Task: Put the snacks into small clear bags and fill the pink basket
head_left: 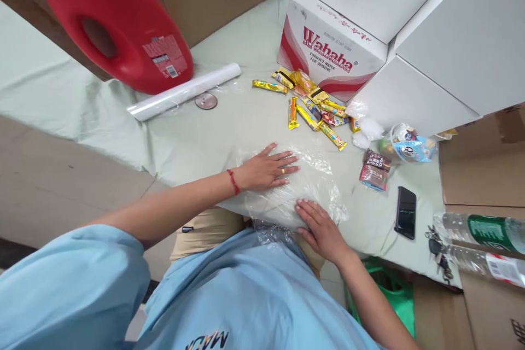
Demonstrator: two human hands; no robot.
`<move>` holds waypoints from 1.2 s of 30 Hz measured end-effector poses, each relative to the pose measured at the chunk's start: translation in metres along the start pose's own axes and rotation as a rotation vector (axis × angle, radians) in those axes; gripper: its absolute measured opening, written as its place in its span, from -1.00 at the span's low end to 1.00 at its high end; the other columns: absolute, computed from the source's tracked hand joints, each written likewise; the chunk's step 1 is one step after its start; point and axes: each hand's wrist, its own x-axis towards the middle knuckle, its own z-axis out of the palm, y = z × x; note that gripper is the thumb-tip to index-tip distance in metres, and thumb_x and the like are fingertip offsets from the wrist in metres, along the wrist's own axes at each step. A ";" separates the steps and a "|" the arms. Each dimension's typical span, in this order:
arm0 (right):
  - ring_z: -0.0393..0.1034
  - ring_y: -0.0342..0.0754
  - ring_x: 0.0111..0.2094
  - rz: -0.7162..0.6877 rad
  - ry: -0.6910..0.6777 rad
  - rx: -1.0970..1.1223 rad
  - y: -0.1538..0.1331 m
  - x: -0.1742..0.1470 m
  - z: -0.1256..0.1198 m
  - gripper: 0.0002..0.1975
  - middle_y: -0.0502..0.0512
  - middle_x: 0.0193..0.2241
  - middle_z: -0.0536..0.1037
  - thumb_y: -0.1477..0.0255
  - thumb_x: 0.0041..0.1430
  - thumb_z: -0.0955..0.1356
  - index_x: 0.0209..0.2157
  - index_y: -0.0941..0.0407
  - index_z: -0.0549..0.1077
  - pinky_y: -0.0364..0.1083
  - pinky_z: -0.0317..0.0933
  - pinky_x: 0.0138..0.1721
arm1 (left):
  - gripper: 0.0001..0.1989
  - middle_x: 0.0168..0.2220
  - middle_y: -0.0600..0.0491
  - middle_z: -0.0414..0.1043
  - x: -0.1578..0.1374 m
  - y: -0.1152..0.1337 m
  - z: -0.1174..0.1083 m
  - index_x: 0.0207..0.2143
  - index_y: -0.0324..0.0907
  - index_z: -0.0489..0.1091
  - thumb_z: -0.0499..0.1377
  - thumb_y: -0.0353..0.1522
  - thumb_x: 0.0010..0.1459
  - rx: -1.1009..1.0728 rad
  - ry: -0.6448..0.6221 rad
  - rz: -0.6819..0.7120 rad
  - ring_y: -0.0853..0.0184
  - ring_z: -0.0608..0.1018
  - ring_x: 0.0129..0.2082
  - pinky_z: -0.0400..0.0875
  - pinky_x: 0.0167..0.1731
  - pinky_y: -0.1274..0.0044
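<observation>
A clear plastic bag (283, 199), thin and wrinkled, lies spread at the front edge of the cloth-covered table, its near side hanging over the edge. My left hand (268, 169) rests flat on its upper left part, fingers spread, with a red cord on the wrist and a ring on one finger. At the bag's lower right, my right hand (322, 227) touches it with the fingers stretched out. Neither hand grips anything. Beyond the bag, several yellow-wrapped snack bars (307, 116) are scattered among other small packets.
A roll of plastic film (184, 92) and a round disc (206, 101) lie left, near a red jug (123, 27). A Wahaha carton (328, 54) stands behind the snacks. Rightward are brown packets (374, 170), a phone (406, 212), keys (438, 254) and plastic bottles (488, 231).
</observation>
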 end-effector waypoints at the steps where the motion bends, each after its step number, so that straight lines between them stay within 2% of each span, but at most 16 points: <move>1: 0.23 0.18 0.43 0.027 0.017 -0.014 0.011 -0.007 -0.006 -0.36 0.17 0.41 0.36 0.32 0.45 0.35 0.48 -0.12 0.19 0.32 0.22 0.39 | -0.52 0.47 0.02 0.23 -0.004 -0.003 0.005 0.35 0.17 0.34 0.14 -0.17 0.41 0.017 0.011 -0.034 0.16 0.24 0.49 -0.35 0.49 0.05; 3: 0.23 0.21 0.43 0.089 0.081 -0.028 0.036 -0.016 -0.023 -0.46 0.17 0.38 0.40 0.31 0.43 0.36 0.39 -0.11 0.35 0.36 0.20 0.39 | -0.49 0.50 -0.05 0.15 -0.013 -0.003 0.010 0.40 0.11 0.27 0.05 -0.13 0.46 0.048 0.035 -0.111 0.12 0.21 0.51 -0.41 0.47 -0.03; 6: 0.27 0.25 0.39 0.161 0.212 -0.055 0.068 -0.013 -0.054 -0.65 0.21 0.29 0.50 0.29 0.41 0.36 0.16 -0.05 0.58 0.38 0.21 0.35 | -0.47 0.53 -0.11 0.04 -0.027 0.004 0.008 0.45 0.06 0.21 -0.04 -0.12 0.50 0.078 0.071 -0.235 0.07 0.19 0.51 -0.36 0.45 -0.08; 8: 0.37 0.25 0.29 0.211 0.319 -0.081 0.083 0.002 -0.073 -0.71 0.24 0.17 0.58 0.28 0.42 0.34 0.04 -0.02 0.63 0.37 0.26 0.29 | -0.47 0.53 -0.12 0.04 -0.034 0.009 0.007 0.45 0.05 0.22 -0.06 -0.14 0.51 0.097 0.116 -0.319 0.03 0.20 0.51 -0.35 0.44 -0.12; 10: 0.45 0.23 0.16 0.244 0.406 -0.095 0.093 0.029 -0.090 -0.72 0.24 0.07 0.63 0.28 0.42 0.31 0.00 -0.01 0.63 0.32 0.30 0.23 | -0.48 0.52 -0.13 0.08 -0.039 0.012 0.006 0.44 0.04 0.24 -0.04 -0.16 0.50 0.113 0.168 -0.377 0.00 0.21 0.50 -0.38 0.44 -0.15; 12: 0.49 0.20 0.06 0.249 0.452 -0.100 0.102 0.067 -0.102 -0.72 0.23 0.00 0.65 0.28 0.42 0.30 -0.01 0.00 0.61 0.26 0.34 0.16 | -0.48 0.52 -0.11 0.10 -0.041 0.013 0.008 0.43 0.04 0.26 -0.02 -0.16 0.49 0.117 0.213 -0.408 -0.02 0.23 0.49 -0.40 0.45 -0.14; 15: 0.48 0.19 -0.02 0.231 0.462 -0.108 0.115 0.141 -0.112 -0.71 0.25 -0.07 0.65 0.28 0.40 0.29 -0.04 0.05 0.59 0.18 0.38 0.06 | -0.48 0.52 -0.09 0.09 -0.040 0.015 0.011 0.43 0.06 0.25 0.01 -0.16 0.49 0.122 0.255 -0.448 -0.01 0.22 0.49 -0.41 0.46 -0.13; 18: 0.45 0.21 0.00 0.237 0.440 -0.177 0.129 0.225 -0.112 -0.70 0.30 -0.05 0.64 0.34 0.39 0.26 -0.04 0.13 0.57 0.20 0.30 0.14 | -0.47 0.53 -0.11 0.07 -0.038 0.016 0.013 0.45 0.05 0.22 -0.01 -0.18 0.50 0.145 0.247 -0.462 0.04 0.20 0.51 -0.41 0.46 -0.14; 21: 0.35 0.28 0.11 0.335 0.442 -0.304 0.137 0.301 -0.108 -0.62 0.39 0.06 0.55 0.36 0.39 0.27 0.13 0.21 0.47 0.24 0.20 0.22 | -0.46 0.53 -0.09 0.05 -0.039 0.016 0.013 0.47 0.04 0.18 -0.05 -0.16 0.51 0.178 0.226 -0.453 0.07 0.18 0.52 -0.38 0.46 -0.13; 24: 0.26 0.33 0.19 0.391 0.417 -0.391 0.141 0.352 -0.107 -0.48 0.43 0.17 0.45 0.34 0.34 0.35 0.26 0.23 0.34 0.26 0.17 0.23 | -0.45 0.54 -0.07 0.03 -0.040 0.017 0.012 0.48 0.02 0.16 -0.09 -0.14 0.52 0.220 0.208 -0.461 0.07 0.17 0.52 -0.33 0.47 -0.12; 26: 0.28 0.31 0.17 0.406 0.384 -0.377 0.145 0.371 -0.110 -0.55 0.41 0.12 0.48 0.38 0.32 0.34 0.20 0.22 0.40 0.24 0.20 0.20 | -0.45 0.54 -0.05 0.04 -0.040 0.018 0.010 0.47 0.01 0.16 -0.10 -0.13 0.53 0.237 0.198 -0.468 0.07 0.18 0.51 -0.30 0.47 -0.12; 29: 0.39 0.23 0.04 0.453 0.420 -0.284 0.150 0.375 -0.119 -0.71 0.33 -0.04 0.57 0.43 0.35 0.28 0.02 0.20 0.50 0.20 0.27 0.14 | -0.46 0.54 -0.03 0.06 -0.040 0.020 0.007 0.46 0.03 0.18 -0.12 -0.13 0.53 0.226 0.201 -0.469 0.06 0.19 0.51 -0.27 0.48 -0.10; 31: 0.45 0.15 -0.05 0.457 0.506 -0.186 0.145 0.358 -0.125 -0.73 0.27 -0.11 0.59 0.42 0.38 0.25 -0.03 0.20 0.50 0.16 0.33 0.09 | -0.46 0.53 -0.03 0.07 -0.041 0.020 0.005 0.46 0.04 0.19 -0.13 -0.13 0.53 0.205 0.215 -0.468 0.07 0.20 0.51 -0.27 0.48 -0.08; 34: 0.48 0.04 -0.18 0.351 0.625 0.046 0.114 0.304 -0.126 -0.73 0.18 -0.15 0.59 0.32 0.40 0.27 -0.01 0.17 0.46 0.05 0.42 -0.08 | -0.46 0.53 -0.03 0.08 -0.041 0.020 0.006 0.45 0.01 0.21 -0.13 -0.14 0.53 0.187 0.238 -0.466 0.08 0.19 0.51 -0.29 0.49 -0.09; 36: 0.49 0.00 -0.24 0.251 0.602 0.144 0.081 0.251 -0.117 -0.70 0.11 -0.18 0.57 0.21 0.40 0.33 0.01 0.10 0.46 0.00 0.44 -0.19 | -0.46 0.53 -0.06 0.06 -0.040 0.022 0.010 0.45 -0.02 0.20 -0.13 -0.15 0.53 0.192 0.247 -0.484 0.08 0.17 0.52 -0.30 0.47 -0.13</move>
